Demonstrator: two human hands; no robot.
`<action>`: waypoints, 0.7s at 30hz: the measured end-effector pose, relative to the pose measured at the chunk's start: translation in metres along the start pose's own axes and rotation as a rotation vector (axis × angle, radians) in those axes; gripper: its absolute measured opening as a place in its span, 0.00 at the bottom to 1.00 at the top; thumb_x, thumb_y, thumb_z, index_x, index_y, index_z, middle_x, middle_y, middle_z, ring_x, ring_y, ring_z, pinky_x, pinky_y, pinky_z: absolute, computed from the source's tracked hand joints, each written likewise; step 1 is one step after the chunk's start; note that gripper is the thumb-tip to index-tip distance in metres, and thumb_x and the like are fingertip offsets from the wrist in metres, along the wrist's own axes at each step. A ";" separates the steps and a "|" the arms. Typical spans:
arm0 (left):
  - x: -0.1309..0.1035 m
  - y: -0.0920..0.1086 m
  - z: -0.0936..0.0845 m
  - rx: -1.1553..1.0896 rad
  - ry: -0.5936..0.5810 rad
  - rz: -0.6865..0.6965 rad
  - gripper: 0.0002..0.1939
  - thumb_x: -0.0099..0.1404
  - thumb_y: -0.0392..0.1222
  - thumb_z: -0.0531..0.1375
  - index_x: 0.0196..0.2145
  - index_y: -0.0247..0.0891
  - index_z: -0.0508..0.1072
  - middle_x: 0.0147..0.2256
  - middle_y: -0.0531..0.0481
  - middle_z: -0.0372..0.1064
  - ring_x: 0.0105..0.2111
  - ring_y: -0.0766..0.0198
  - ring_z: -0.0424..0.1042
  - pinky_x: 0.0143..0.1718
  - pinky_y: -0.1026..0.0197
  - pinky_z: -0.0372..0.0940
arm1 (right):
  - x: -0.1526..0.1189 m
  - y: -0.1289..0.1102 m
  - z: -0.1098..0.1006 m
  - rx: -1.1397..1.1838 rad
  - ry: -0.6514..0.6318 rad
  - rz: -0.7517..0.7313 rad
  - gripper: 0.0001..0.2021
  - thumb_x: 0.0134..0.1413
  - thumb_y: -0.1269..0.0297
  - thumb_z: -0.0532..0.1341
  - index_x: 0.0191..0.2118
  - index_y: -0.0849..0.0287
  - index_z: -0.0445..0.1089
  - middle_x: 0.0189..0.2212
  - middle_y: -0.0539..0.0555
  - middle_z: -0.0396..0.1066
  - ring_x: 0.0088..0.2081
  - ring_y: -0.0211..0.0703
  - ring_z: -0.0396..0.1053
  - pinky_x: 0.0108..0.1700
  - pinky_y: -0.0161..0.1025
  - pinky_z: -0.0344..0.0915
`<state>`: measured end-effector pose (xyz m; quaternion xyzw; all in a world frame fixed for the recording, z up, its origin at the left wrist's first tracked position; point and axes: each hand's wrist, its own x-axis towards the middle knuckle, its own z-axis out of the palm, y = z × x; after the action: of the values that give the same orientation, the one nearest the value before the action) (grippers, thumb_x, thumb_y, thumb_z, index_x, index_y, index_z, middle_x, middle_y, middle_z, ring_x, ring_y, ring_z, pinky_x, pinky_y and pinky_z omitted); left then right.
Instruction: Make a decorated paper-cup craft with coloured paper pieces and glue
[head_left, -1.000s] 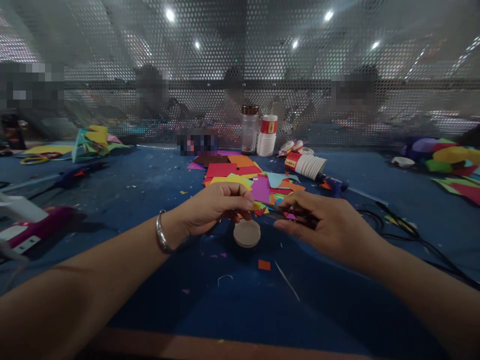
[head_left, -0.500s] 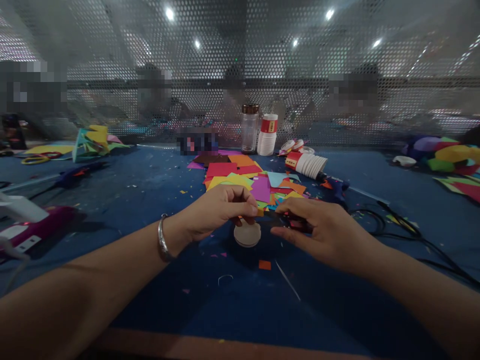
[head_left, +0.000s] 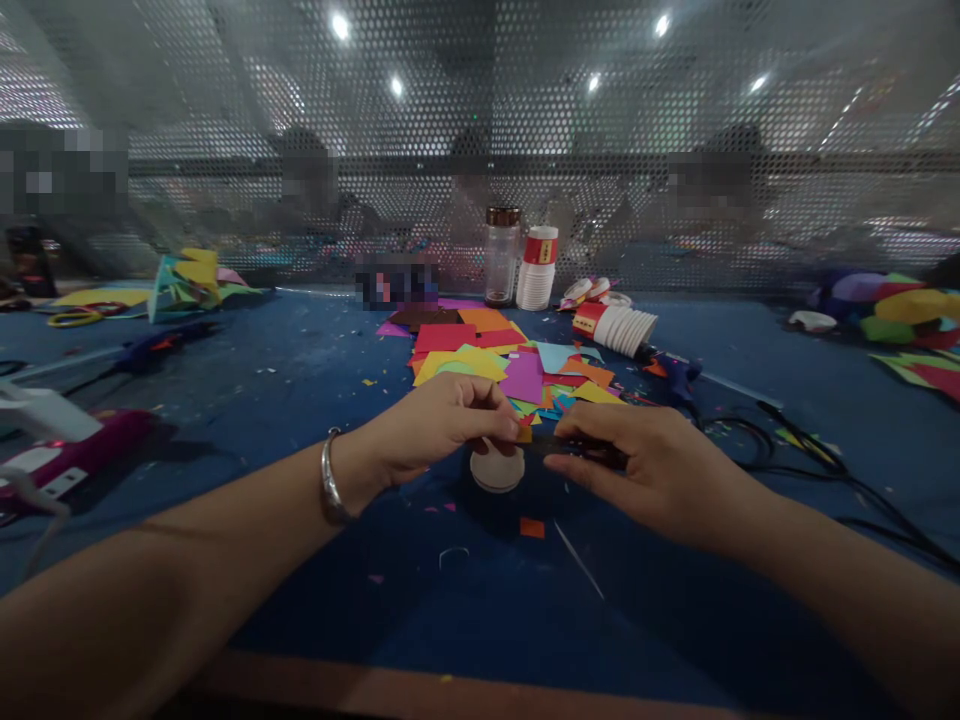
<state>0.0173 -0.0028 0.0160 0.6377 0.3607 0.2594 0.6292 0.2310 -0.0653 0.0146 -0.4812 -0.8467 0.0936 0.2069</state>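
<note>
My left hand (head_left: 480, 415) pinches a small orange piece of paper (head_left: 525, 434) above a round white disc (head_left: 497, 470) on the blue table. Just right of it, my right hand (head_left: 626, 455) is closed around a dark tool, perhaps scissors, whose dark tip points at the paper piece. Its shape is mostly hidden by my fingers. An orange-red paper square (head_left: 532, 527) lies nearer to me, beside a thin clear strand (head_left: 579, 562). Behind my hands spreads a pile of coloured paper (head_left: 523, 375).
Stacked paper cups (head_left: 536, 270) and a glass bottle (head_left: 501, 262) stand at the back; more cups (head_left: 616, 328) lie beside a glue gun (head_left: 675, 375) with black cables. Another glue gun (head_left: 161, 348) and a purple power strip (head_left: 90, 450) are on the left.
The dark tool in my right hand has tilted and come nearer to the orange piece. My left hand keeps its pinch, and the view has shifted slightly.
</note>
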 end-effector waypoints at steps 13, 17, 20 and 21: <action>0.002 -0.002 -0.002 -0.051 -0.012 0.004 0.04 0.53 0.34 0.66 0.24 0.35 0.74 0.23 0.54 0.72 0.25 0.70 0.68 0.30 0.65 0.61 | 0.001 0.000 0.002 0.041 0.020 0.009 0.11 0.62 0.57 0.59 0.33 0.58 0.71 0.24 0.49 0.69 0.24 0.37 0.63 0.27 0.36 0.56; 0.001 -0.002 0.000 -0.053 -0.003 -0.008 0.05 0.53 0.34 0.66 0.24 0.35 0.73 0.23 0.55 0.71 0.24 0.71 0.67 0.31 0.65 0.60 | 0.002 0.001 0.003 0.038 0.005 0.013 0.12 0.62 0.56 0.59 0.34 0.58 0.72 0.24 0.50 0.70 0.24 0.38 0.63 0.27 0.36 0.56; 0.001 -0.003 0.001 -0.045 -0.005 0.005 0.05 0.53 0.34 0.66 0.24 0.35 0.73 0.24 0.54 0.72 0.25 0.71 0.67 0.31 0.65 0.60 | 0.002 0.000 0.003 0.045 -0.001 0.003 0.11 0.63 0.56 0.59 0.34 0.58 0.72 0.24 0.50 0.70 0.24 0.38 0.64 0.28 0.36 0.56; 0.001 -0.003 0.002 -0.043 -0.004 0.009 0.04 0.53 0.34 0.66 0.24 0.35 0.73 0.24 0.54 0.72 0.25 0.71 0.68 0.32 0.65 0.60 | 0.002 0.000 0.003 0.044 -0.001 0.000 0.11 0.63 0.57 0.58 0.34 0.58 0.72 0.24 0.50 0.70 0.24 0.38 0.64 0.27 0.36 0.56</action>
<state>0.0187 -0.0032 0.0124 0.6262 0.3508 0.2685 0.6424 0.2286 -0.0637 0.0127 -0.4767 -0.8444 0.1122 0.2170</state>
